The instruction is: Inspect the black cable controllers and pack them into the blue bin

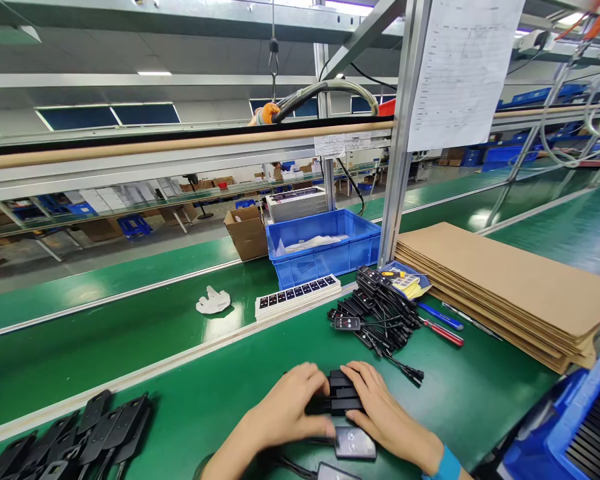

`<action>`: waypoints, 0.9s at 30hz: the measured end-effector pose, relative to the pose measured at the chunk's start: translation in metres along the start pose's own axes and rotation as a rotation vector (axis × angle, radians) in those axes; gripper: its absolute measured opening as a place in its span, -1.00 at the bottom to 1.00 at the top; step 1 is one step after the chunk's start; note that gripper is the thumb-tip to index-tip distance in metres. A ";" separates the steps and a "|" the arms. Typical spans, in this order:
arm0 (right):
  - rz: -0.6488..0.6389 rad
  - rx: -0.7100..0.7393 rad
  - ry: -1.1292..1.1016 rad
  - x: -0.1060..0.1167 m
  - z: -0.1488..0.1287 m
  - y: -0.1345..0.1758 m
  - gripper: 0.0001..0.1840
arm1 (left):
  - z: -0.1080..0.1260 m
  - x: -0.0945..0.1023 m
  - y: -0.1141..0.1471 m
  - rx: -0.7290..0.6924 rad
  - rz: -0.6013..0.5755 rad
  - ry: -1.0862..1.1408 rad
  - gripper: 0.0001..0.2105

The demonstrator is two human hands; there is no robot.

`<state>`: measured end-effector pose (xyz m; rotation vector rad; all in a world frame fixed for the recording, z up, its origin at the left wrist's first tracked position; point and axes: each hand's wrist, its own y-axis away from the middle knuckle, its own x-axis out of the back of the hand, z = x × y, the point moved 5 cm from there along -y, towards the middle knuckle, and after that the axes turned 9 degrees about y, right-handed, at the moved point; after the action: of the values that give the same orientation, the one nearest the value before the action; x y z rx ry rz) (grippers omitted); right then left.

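Note:
On the green bench directly in front of me, several small black rectangular boxes (343,393) lie side by side between my hands. My left hand (291,408) is slightly blurred, its fingers curled against their left ends and its thumb apart below. From the right, my right hand (387,420) has its fingers bent over the other ends. Just below the thumbs lies a black box with a shiny grey face (355,443), and a similar cabled one (333,472) is cut off by the lower edge. Beyond my hands is a heap of black cabled controllers (377,307).
Flat black parts (105,427) lie at lower left. Label sheets (297,297), a white glove (213,301) and a blue bin (325,247) are further back. A red screwdriver (445,332), blue pen (440,316) and cardboard stack (505,287) stand right, above a blue crate (570,420).

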<state>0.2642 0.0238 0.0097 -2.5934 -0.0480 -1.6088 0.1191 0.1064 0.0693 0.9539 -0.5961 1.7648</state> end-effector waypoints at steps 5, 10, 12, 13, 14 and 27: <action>-0.011 0.002 0.023 0.001 -0.002 0.001 -0.32 | 0.011 -0.043 0.029 -0.009 -0.137 -0.062 -0.53; -0.034 0.011 0.029 0.004 -0.003 0.005 -0.39 | 0.006 -0.066 0.021 0.153 -0.003 -0.073 -0.66; -0.060 0.023 0.032 0.005 -0.003 0.008 -0.37 | 0.006 -0.066 0.017 0.189 0.032 -0.049 -0.75; -0.077 0.034 0.038 0.005 -0.004 0.010 -0.32 | 0.007 -0.064 0.016 0.184 0.061 -0.048 -0.79; -0.089 0.043 0.050 0.004 -0.005 0.012 -0.25 | 0.008 -0.062 0.015 0.167 0.100 -0.059 -0.82; -0.125 0.055 0.050 -0.001 -0.009 0.018 0.14 | -0.009 -0.075 0.047 0.000 -0.012 -0.110 -0.64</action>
<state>0.2571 0.0054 0.0116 -2.5543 -0.2520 -1.6855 0.0867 0.0552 0.0043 1.0579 -0.6591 1.7096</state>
